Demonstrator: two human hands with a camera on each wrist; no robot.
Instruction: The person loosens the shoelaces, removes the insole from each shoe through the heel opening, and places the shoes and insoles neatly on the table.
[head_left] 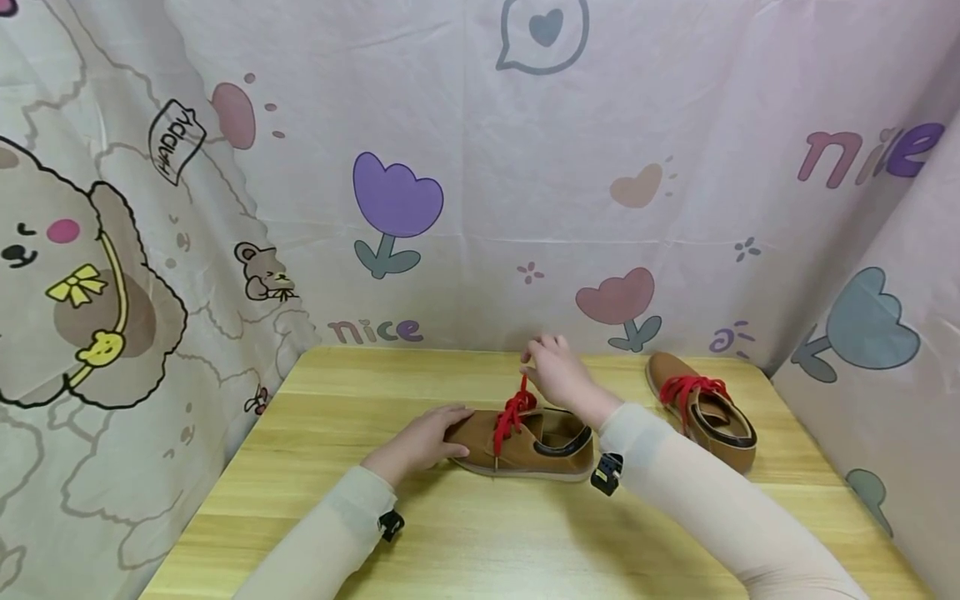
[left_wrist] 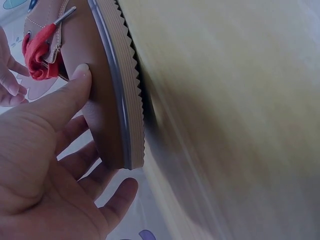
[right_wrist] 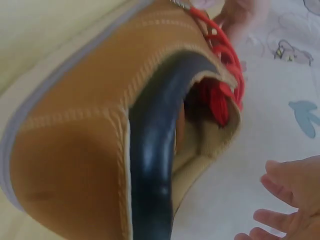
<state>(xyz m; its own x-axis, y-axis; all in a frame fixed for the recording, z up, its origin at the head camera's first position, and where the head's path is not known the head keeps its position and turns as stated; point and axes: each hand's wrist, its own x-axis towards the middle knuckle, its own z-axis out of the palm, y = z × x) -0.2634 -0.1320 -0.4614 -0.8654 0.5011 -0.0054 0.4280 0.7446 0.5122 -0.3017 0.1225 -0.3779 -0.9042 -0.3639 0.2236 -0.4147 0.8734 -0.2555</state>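
Observation:
A brown shoe [head_left: 480, 433] with red laces lies on the table, toe to the left. My left hand [head_left: 420, 442] grips its toe, the thumb [left_wrist: 80, 82] on the near side and the fingers around the front. Above the laces, my right hand [head_left: 558, 375] pinches a red shoelace [head_left: 522, 383], which rises from the knotted laces in the head view. In the right wrist view the shoe's dark-lined opening [right_wrist: 152, 140] is close, with my right fingers beside it. A metal-tipped lace end [left_wrist: 62, 16] hangs over the near side.
A second brown shoe [head_left: 735, 450] with red laces stands on the right of the wooden table [head_left: 300, 500]. Patterned curtains [head_left: 480, 292] hang behind the table and along both sides. Small black cameras are strapped to both wrists.

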